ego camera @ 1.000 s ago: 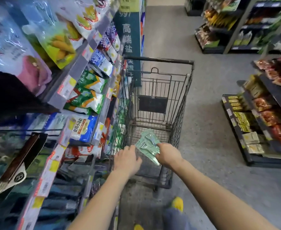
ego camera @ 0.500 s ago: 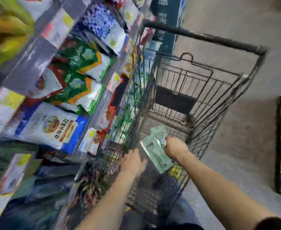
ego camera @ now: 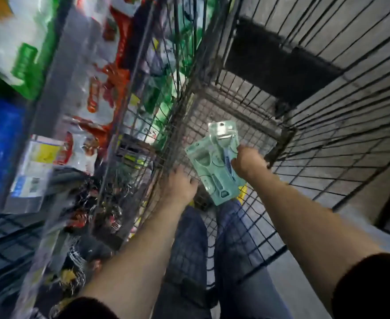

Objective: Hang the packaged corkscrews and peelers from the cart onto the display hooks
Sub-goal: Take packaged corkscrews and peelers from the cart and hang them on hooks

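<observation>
Over cart [ego camera: 283, 137], right grip [ego camera: 247, 162] clasps green packs [ego camera: 209, 162], long axis running away, hang-tabs far; left grip [ego camera: 180, 184] closure unclear

The cart [ego camera: 253, 107] is dark metal wire, the green packs [ego camera: 214, 166] are shiny clear plastic, and the floor [ego camera: 362, 196] looks rough grey

Supermarket aisle, wire shopping cart [ego camera: 327, 134] standing at one o'clock, shelves [ego camera: 58, 65] of bagged goods [ego camera: 111, 88] and price labels [ego camera: 42, 154] running along nine o'clock.
</observation>
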